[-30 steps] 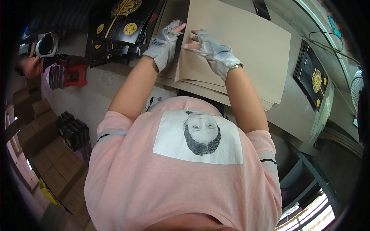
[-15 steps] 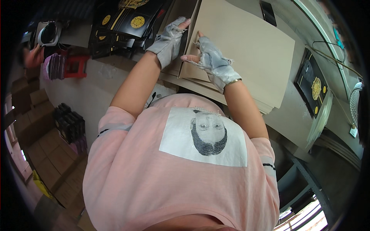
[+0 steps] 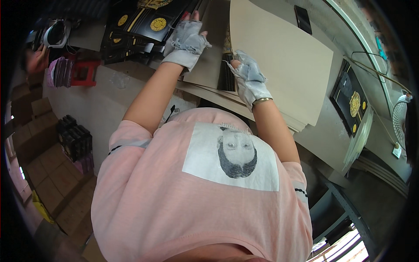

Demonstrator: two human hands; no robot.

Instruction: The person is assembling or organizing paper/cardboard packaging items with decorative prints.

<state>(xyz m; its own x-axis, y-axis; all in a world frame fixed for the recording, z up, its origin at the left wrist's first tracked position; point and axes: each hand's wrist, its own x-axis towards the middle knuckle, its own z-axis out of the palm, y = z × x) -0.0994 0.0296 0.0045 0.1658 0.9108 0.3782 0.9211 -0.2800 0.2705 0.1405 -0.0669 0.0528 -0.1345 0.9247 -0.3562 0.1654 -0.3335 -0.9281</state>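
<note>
Both my hands wear grey fingerless gloves. My left hand lies against the face of a brown cardboard sheet, fingers reaching its far edge. My right hand grips the near right edge of the same sheet. The sheet stands tilted up off a stack of large cardboard sheets on the table. Under the lifted sheet a black flat piece shows between my hands.
Black boxes with gold round emblems lie at the far left of the table. A dark phone rests on the cardboard stack. A black gold-emblem panel lies right. A red stool, another person's hand and floor boxes are left.
The cardboard sheet has been tipped up from lying flat. Both hands moved farther from me with it, and the black piece beneath came into view.
</note>
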